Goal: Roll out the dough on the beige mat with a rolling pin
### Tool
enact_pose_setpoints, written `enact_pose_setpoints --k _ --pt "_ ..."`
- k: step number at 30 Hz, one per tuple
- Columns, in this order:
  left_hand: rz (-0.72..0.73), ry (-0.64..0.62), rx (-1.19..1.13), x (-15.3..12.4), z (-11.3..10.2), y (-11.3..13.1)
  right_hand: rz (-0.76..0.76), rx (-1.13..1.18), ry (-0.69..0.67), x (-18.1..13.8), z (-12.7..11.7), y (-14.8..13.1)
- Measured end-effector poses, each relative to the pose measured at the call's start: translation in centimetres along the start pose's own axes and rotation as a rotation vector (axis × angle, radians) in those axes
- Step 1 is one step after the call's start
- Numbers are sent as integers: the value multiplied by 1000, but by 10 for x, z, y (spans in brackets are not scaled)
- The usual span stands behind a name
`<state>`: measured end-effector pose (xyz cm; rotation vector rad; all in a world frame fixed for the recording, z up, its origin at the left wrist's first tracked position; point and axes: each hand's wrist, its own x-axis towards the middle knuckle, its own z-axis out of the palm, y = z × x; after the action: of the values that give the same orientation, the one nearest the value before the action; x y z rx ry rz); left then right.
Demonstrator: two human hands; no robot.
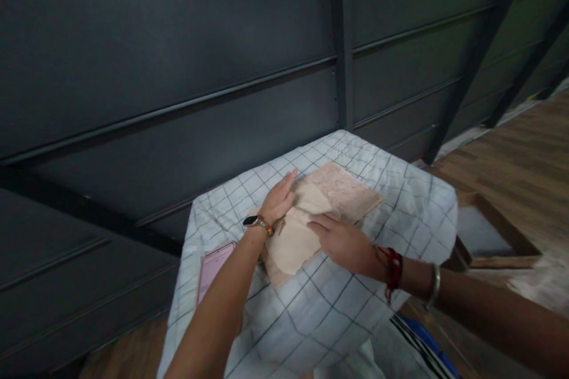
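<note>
A thin beige piece of cloth (291,246) with an uneven outline lies on the table, with a fold or crease running across its middle. A small orange-brown mark shows on it near my left wrist. Beneath it is a larger pinkish-brown sheet (349,186), its far right part uncovered. My left hand (279,196) rests flat on the cloth's left side, fingers stretched out and pointing away. From the right, my right hand (344,243) has its fingertips drawn together on the cloth at the crease; the thumb side is partly hidden.
A white cloth with dark checks (400,219) covers the table. A pink-edged phone (214,269) lies at its left, partly behind my left forearm. Dark metal panels (244,59) rise beyond the far edge. On the floor at right stands an open shallow box (507,262).
</note>
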<state>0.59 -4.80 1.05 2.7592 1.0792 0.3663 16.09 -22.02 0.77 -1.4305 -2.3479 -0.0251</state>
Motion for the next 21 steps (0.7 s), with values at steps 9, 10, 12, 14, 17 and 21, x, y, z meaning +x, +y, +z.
enact_pose_setpoints --k 9,10,12,14,17,21 --pt "-1 9 217 -31 1 18 -52 -23 41 -2 3 2" --pt "-4 -5 217 -26 1 19 -44 -30 46 -1 3 6" --pt "-8 -32 207 -15 2 19 -20 -52 53 1 3 12" --pt "0 -66 190 -3 2 18 -7 -71 45 3 1 18" --pt "14 -122 162 15 0 17 -18 -76 7 6 -1 26" --pt "24 -191 123 32 -1 20 4 -5 -26 8 -2 39"
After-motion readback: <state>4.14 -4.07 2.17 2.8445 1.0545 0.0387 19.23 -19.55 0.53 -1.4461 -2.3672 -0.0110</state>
